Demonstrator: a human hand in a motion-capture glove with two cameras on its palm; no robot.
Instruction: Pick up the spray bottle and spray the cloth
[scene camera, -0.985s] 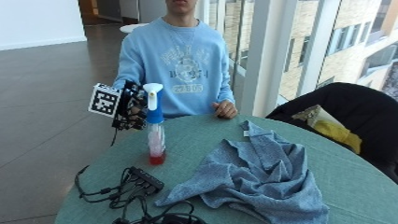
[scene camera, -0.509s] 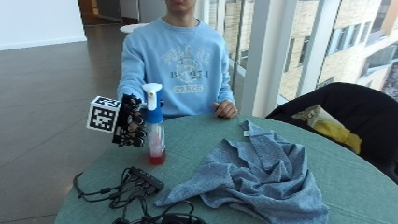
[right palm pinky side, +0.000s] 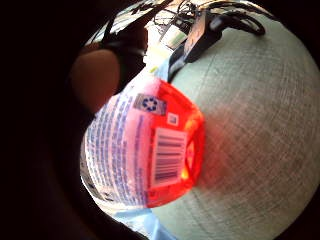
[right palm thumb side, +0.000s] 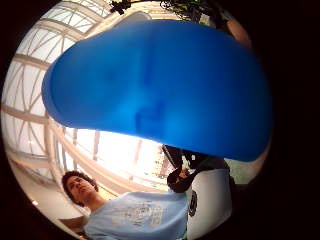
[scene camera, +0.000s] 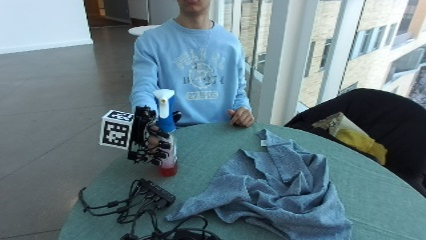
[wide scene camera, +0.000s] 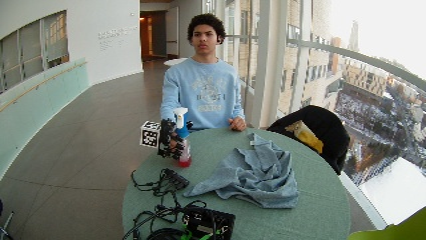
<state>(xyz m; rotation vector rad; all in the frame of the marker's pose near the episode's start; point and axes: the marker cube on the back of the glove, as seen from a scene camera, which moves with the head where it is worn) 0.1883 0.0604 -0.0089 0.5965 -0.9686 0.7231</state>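
Outside view, hand: the black-gloved right hand (scene camera: 152, 141) stood at left of centre, its fingers curled round the clear plastic spray bottle with red liquid, blue collar and white trigger head (scene camera: 165, 135).
Outside view, bottle: it stood upright, its red base on or just above the round table with a grey-green woven top (scene camera: 373, 190); I could not tell which.
Outside view, cloth: the crumpled blue-grey towelling cloth (scene camera: 279, 187) lay in soft folds right of centre, well apart from the bottle.
Outside view, other hand: the bare left hand (scene camera: 241, 117) rested curled on the table's far edge.
Outside view, clutter: tangled black cables with a black block (scene camera: 143, 200) lay at lower left, near the bottle.
Wide outside view: the same layout, gloved hand (wide scene camera: 172, 140) round the bottle (wide scene camera: 181, 136), cloth (wide scene camera: 256, 172) at centre, a black chair with a yellow item (wide scene camera: 313, 132) at right.
Little finger side palm view: the bottle's rounded red base and printed label with barcode (right palm pinky side: 150, 155) filled the middle, against the table's coarse weave (right palm pinky side: 260, 130).
Thumb side palm view: the smooth blue collar (right palm thumb side: 160, 90) filled the upper frame, close to the palm.
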